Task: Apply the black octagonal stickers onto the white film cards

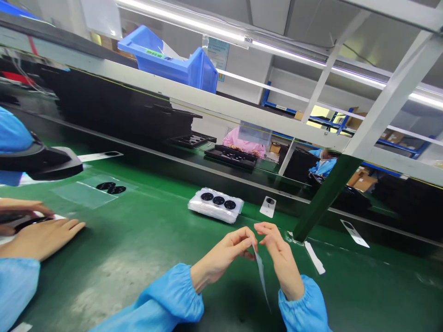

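Note:
My left hand (224, 258) pinches the top edge of a thin, pale translucent sheet (260, 269), which hangs down nearly edge-on to me. Just to the right of it is my right hand (279, 260), fingers loosely bent and apart, with nothing visible in it. Beyond both hands lies a stack of clear plastic-wrapped pieces (215, 212) with three black discs (218, 200) on top. Past my right hand is a white card with a dark round cutout (268, 207), and closer in, a white strip (314, 258).
At left, a co-worker's hand (44, 237) touches a dark glossy object. Near it, black round pieces (111, 187) lie on a clear film (81, 194). A green post (327, 198) rises from the green table (145, 258). A blue bin (166, 64) sits on the shelf above.

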`<state>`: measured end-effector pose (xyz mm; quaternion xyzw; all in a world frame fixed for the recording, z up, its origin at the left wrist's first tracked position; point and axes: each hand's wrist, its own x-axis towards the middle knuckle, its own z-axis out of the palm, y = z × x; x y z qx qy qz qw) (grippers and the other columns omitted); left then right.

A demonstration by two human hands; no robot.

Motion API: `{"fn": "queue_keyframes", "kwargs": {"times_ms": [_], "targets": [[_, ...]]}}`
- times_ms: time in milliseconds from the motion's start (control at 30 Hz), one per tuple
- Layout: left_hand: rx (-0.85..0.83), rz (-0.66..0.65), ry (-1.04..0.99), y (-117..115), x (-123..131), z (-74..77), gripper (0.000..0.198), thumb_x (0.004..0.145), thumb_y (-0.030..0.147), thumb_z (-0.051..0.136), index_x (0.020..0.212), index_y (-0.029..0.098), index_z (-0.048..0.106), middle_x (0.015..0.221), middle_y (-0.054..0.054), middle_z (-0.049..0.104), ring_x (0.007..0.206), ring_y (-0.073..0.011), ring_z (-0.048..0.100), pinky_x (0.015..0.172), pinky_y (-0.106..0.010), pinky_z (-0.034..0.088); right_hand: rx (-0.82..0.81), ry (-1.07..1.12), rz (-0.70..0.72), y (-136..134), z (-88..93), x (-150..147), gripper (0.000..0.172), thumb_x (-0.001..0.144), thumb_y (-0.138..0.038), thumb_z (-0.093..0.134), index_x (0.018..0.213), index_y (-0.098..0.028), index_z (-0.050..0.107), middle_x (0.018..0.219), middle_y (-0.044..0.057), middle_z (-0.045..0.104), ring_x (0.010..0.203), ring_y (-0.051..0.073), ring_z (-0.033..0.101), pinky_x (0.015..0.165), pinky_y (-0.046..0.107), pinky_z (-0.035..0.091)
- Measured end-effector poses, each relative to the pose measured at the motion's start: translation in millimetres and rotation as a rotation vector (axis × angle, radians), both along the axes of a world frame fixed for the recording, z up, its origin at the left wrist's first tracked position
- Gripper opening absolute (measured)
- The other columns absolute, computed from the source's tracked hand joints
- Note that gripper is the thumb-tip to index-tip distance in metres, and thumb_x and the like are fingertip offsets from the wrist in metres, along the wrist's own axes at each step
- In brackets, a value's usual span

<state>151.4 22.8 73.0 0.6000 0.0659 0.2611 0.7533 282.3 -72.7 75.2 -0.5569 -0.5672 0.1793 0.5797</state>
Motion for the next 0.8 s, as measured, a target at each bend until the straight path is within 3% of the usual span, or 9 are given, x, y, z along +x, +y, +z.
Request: {"fn": "queue_keyframes", "kwargs": {"times_ms": [100, 167, 300, 433, 500, 633, 700, 800], "targets": [[-0.026, -0.019, 0.015, -1, 3, -3.6, 0.033, 0.077, 0.047, 0.064, 0.087, 0.016, 0.062, 0.084, -0.003, 0.057, 0.074, -0.0136, 0.051, 0.068, -0.025, 0.041, -0.022, 0.032, 0.124, 9, -0.1, 1, 0.022, 0.082, -0.040, 0.064, 0.100, -0.028, 0.070, 0.115, 0.006, 0.057, 0.109, 0.024, 0.052, 0.089, 0.035, 0.044], [-0.029, -0.004, 0.025, -2, 4, -5.5, 0.037, 0.077, 0.048, 0.064, 0.096, 0.016, 0.060, 0.086, -0.004, 0.058, 0.075, -0.0138, 0.052, 0.067, -0.024, 0.040, -0.002, 0.089, 0.137, 13, -1.2, -1, 0.015, 0.080, -0.037, 0.067, 0.090, -0.027, 0.072, 0.109, 0.005, 0.059, 0.107, 0.024, 0.054, 0.091, 0.037, 0.043], [0.031, 0.080, 0.048, 1, -2, -0.7, 0.028, 0.081, 0.045, 0.059, 0.084, 0.017, 0.058, 0.082, -0.002, 0.059, 0.072, -0.0140, 0.054, 0.064, -0.025, 0.041, 0.040, 0.135, 0.056, 16, 0.2, -4, 0.009, 0.077, -0.031, 0.070, 0.075, -0.023, 0.070, 0.099, 0.005, 0.063, 0.100, 0.023, 0.057, 0.090, 0.037, 0.043], [0.175, 0.293, 0.035, 11, -20, 18.9, 0.020, 0.085, 0.039, 0.056, 0.085, 0.020, 0.063, 0.091, -0.003, 0.061, 0.092, -0.0195, 0.054, 0.083, -0.032, 0.041, 0.053, 0.115, -0.065, 16, 7.0, -7, 0.011, 0.078, -0.029, 0.068, 0.072, -0.021, 0.068, 0.077, 0.002, 0.063, 0.077, 0.019, 0.059, 0.072, 0.030, 0.047], [0.403, 0.490, 0.001, 13, -27, 29.0, 0.012, 0.083, 0.033, 0.059, 0.088, 0.023, 0.065, 0.095, -0.002, 0.063, 0.098, -0.0210, 0.052, 0.091, -0.035, 0.036, 0.060, 0.115, -0.109, 18, 9.7, -9, 0.012, 0.078, -0.030, 0.068, 0.071, -0.020, 0.068, 0.072, 0.001, 0.062, 0.072, 0.017, 0.058, 0.065, 0.028, 0.046], [1.207, 0.855, -0.065, 7, -30, 35.9, 0.015, 0.083, 0.017, 0.060, 0.094, 0.026, 0.066, 0.093, -0.001, 0.069, 0.096, -0.0209, 0.056, 0.089, -0.036, 0.035, 0.079, 0.110, -0.133, 21, 11.5, -15, 0.013, 0.078, -0.032, 0.068, 0.072, -0.020, 0.068, 0.072, 0.000, 0.061, 0.071, 0.017, 0.058, 0.064, 0.027, 0.045], [1.388, 0.957, -0.062, 3, -28, 33.1, 0.019, 0.084, 0.012, 0.058, 0.096, 0.026, 0.065, 0.090, -0.001, 0.070, 0.093, -0.0204, 0.058, 0.085, -0.036, 0.036, 0.083, 0.108, -0.123, 21, 11.4, -19, 0.013, 0.079, -0.032, 0.067, 0.073, -0.020, 0.068, 0.072, 0.000, 0.061, 0.072, 0.017, 0.057, 0.065, 0.027, 0.045], [1.487, 1.045, -0.044, 0, -25, 27.4, 0.020, 0.084, 0.010, 0.056, 0.095, 0.025, 0.064, 0.088, -0.001, 0.071, 0.092, -0.0210, 0.058, 0.084, -0.037, 0.035, 0.084, 0.115, -0.109, 21, 11.2, -23, 0.012, 0.080, -0.030, 0.066, 0.073, -0.021, 0.066, 0.073, -0.001, 0.059, 0.071, 0.016, 0.057, 0.065, 0.027, 0.044]]}}
